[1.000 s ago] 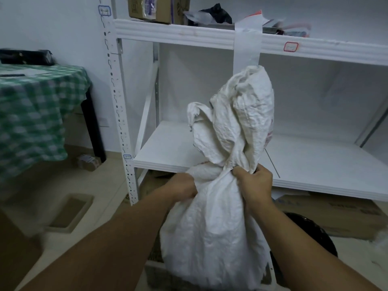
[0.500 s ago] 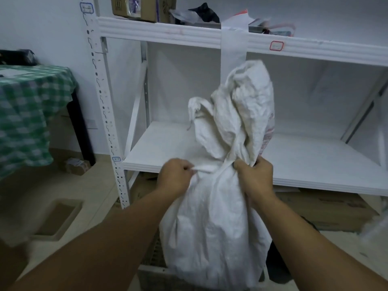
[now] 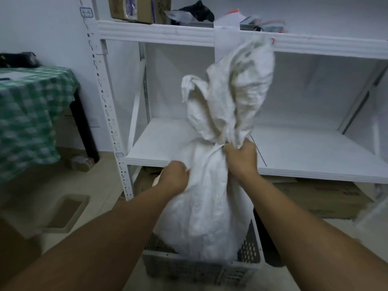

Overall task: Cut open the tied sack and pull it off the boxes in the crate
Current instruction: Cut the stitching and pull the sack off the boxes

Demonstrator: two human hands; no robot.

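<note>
White sack (image 3: 210, 196) sits in the crate (image 3: 199, 269); right hand (image 3: 241, 158) clamps its tied neck, left hand (image 3: 175, 175) grips fabric just below it. Seemingly uncut; the next move needs a blade.

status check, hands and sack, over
Right hand grips sack at the tied neck; left hand grips its side. Sack tied, upright in crate. Shelf close behind.

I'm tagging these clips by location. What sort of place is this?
Probably a storeroom or small stockroom: a white metal shelving rack carries a cardboard box on its top shelf, more cartons lie under the lower shelf, and a tied sack stands in a grey crate on the floor.
</note>
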